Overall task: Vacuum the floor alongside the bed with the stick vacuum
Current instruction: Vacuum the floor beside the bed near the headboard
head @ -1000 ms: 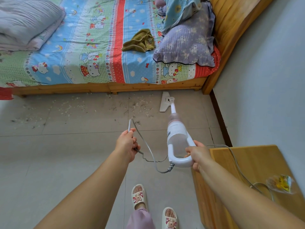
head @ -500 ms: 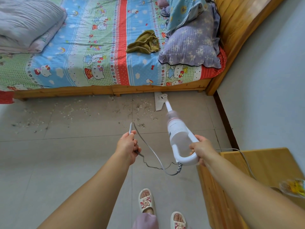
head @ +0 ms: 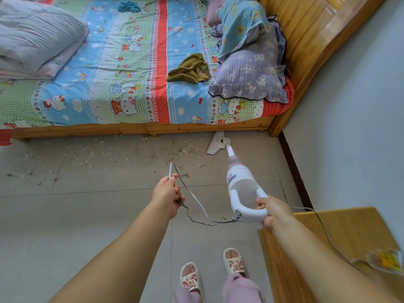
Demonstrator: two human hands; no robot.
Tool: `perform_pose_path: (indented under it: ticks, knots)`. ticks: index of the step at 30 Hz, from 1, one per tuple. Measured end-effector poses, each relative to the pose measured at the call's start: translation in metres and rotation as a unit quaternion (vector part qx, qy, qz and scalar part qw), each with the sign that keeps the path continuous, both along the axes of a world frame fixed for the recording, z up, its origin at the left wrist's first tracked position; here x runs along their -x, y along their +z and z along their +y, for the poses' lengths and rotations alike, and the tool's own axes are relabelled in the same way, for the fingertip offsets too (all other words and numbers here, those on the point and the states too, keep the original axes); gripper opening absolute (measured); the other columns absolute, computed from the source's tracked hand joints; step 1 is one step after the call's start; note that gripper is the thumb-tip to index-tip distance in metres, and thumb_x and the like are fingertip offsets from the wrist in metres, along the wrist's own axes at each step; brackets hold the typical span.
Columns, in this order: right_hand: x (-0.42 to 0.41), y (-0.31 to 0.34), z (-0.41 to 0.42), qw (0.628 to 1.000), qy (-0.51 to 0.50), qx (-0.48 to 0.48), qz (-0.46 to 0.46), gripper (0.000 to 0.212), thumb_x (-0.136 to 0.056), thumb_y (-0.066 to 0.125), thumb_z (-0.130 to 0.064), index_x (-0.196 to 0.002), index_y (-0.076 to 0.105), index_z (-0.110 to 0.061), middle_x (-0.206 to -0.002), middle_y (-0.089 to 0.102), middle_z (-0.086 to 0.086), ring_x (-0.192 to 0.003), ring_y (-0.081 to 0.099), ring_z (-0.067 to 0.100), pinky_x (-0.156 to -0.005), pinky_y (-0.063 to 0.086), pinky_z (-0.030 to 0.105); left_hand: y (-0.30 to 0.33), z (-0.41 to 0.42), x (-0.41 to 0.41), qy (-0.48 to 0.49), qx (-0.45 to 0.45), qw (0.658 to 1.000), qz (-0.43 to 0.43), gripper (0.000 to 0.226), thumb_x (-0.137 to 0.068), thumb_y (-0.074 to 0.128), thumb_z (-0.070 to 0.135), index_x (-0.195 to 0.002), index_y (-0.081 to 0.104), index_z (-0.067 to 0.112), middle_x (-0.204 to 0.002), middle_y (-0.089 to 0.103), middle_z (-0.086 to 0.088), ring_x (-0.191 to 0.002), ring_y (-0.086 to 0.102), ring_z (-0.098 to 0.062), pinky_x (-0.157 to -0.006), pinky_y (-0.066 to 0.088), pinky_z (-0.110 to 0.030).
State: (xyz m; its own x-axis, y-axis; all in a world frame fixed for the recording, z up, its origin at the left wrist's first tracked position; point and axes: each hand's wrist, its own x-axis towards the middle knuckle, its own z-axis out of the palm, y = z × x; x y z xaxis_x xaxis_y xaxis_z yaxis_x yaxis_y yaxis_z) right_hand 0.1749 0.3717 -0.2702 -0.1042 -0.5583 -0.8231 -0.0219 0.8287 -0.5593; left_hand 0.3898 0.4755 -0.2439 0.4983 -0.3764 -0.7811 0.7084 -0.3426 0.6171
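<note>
The right hand (head: 273,212) is gripping the smooth white loop handle of the vacuum (head: 241,184), fingers (head: 261,202) curling through the loop. The glossy plastic body is slanting down to a flat head (head: 215,146) lying on the grey tiled floor (head: 87,215), just beside the wooden bed (head: 140,129) rail and right of gritty, pale crumbs (head: 188,153). The left hand (head: 167,196) is clenching a thin grey cord (head: 196,201), which is looping across to the handle.

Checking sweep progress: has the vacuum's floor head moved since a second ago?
Barely, if at all. The floor head still sits just below the bed rail, right of the rail's joint, with the debris still to its left.
</note>
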Motion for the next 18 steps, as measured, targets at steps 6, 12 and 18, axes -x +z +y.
perform_pose_path:
  ticks: [6, 12, 18]
  knots:
    - [-0.025, 0.007, -0.009, 0.985, -0.054, -0.091, -0.14, 0.02, -0.098, 0.045, -0.003, -0.078, 0.044, -0.007, -0.036, 0.034, -0.003, -0.021, 0.035, 0.004, -0.031, 0.039, 0.01, 0.001, -0.015, 0.008, 0.028, 0.0, 1.0, 0.0, 0.029, -0.103, 0.029, 0.015, -0.114, 0.055, 0.014, -0.058, 0.03, 0.0, -0.048, 0.021, -0.01, -0.05, 0.029, -0.024]
    - [-0.017, -0.029, -0.031, 0.968, -0.064, -0.145, -0.196, 0.01, -0.097, 0.046, -0.009, -0.086, 0.047, -0.007, -0.068, 0.04, 0.004, -0.058, 0.042, 0.015, -0.042, 0.047, 0.016, 0.003, -0.032, 0.019, 0.061, -0.008, 0.998, -0.001, 0.03, -0.103, 0.029, 0.015, -0.119, 0.055, 0.013, -0.059, 0.03, 0.0, -0.047, 0.021, -0.01, -0.05, 0.03, -0.024]
    - [0.008, -0.034, -0.053, 0.963, -0.064, -0.173, -0.198, 0.021, -0.098, 0.044, -0.008, -0.077, 0.041, -0.009, -0.03, 0.033, -0.004, -0.021, 0.037, 0.005, -0.034, 0.042, 0.011, 0.0, -0.052, 0.031, 0.088, -0.018, 0.996, 0.002, 0.031, -0.102, 0.029, 0.014, -0.121, 0.054, 0.013, -0.058, 0.03, 0.0, -0.043, 0.021, -0.009, -0.049, 0.029, -0.023]
